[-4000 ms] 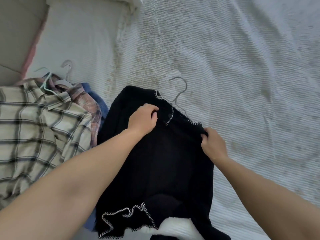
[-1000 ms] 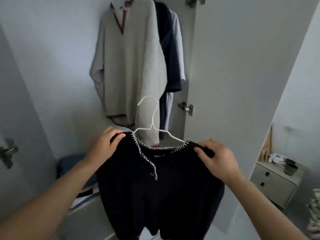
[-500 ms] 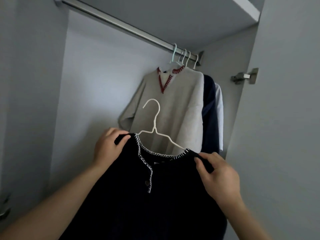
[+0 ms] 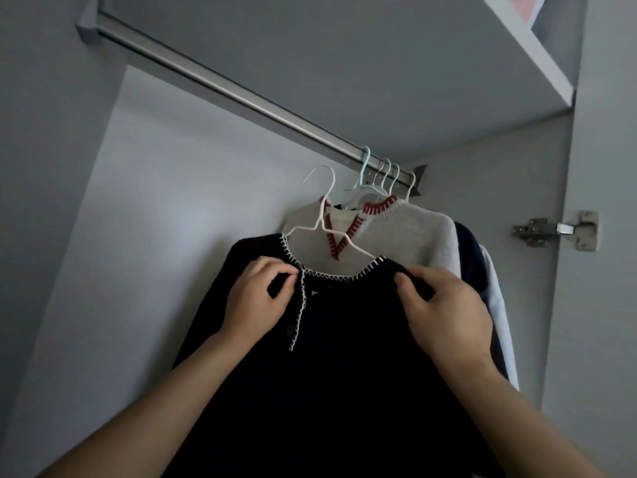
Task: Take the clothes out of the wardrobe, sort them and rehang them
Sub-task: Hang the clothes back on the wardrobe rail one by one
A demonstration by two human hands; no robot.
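Black knit made up the cardigan [image 4: 344, 357], trimmed in white stitching along the neck and hung on a white wire hanger [image 4: 322, 215] whose hook stood free just below the rail [image 4: 241, 94], not yet over it. The left hand [image 4: 256, 301] pinched the fabric at the left of the neckline, fingers curled round the edge, and the right hand [image 4: 444, 312] gripped the right shoulder the same way, so the garment was held up in the air inside the wardrobe. To hang it well, I judged, the hook wanted lifting over the rail in the bare stretch left of the grey sweater [image 4: 406, 236], with both shoulders kept level so the knit would not slide off the wire. Behind the sweater hung a dark garment [image 4: 472, 250] and a white one [image 4: 496, 305], all crowded to the right end near the door hinge [image 4: 555, 231]. Compared with half a second before, the cardigan had risen nearer the rail, its hook now overlapping the sweater's collar.
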